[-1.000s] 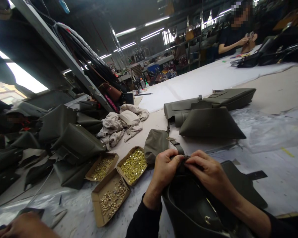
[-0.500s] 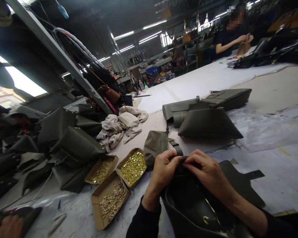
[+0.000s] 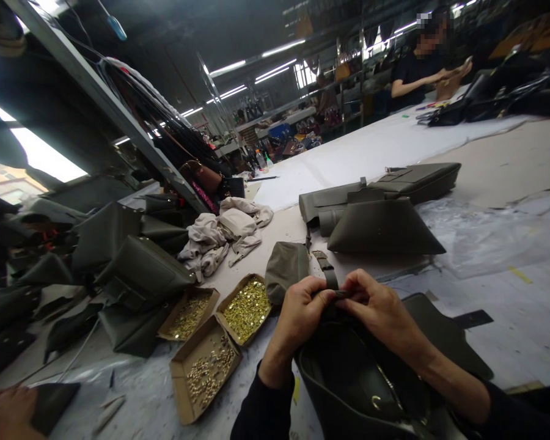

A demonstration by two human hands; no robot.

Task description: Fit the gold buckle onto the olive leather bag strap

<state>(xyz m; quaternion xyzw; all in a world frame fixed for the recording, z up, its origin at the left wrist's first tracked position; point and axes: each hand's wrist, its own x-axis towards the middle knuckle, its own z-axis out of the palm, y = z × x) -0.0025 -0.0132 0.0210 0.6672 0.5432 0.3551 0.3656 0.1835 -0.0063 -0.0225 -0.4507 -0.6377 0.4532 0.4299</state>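
A dark green handbag [image 3: 348, 373] stands in front of me with its mouth toward me, gold hardware showing inside. My left hand [image 3: 302, 308] pinches the far edge of the bag, at a strap or tab there. Close beside it, my right hand [image 3: 376, 311] is closed on the same spot, its fingertips almost touching the left thumb. What exactly lies between the fingers is hidden. A strap with a buckle [image 3: 323, 263] rises just beyond the hands. The bag's flap [image 3: 440, 330] spreads out to the right, and a soft green pouch [image 3: 286, 272] lies behind my left hand.
Left of the bag sit cardboard trays of gold studs [image 3: 245, 308], small rivets [image 3: 208, 373] and more fittings [image 3: 186, 318]. Green bags [image 3: 142, 269] pile up at the left, near a crumpled cloth [image 3: 238, 223]. Another person's hand [image 3: 9, 406] is at lower left; a co-worker [image 3: 421, 73] stands across the table.
My right hand's fingers have shifted slightly at the bag's edge, while my left hand keeps its pinch. The other person's hand at lower left has moved a little.
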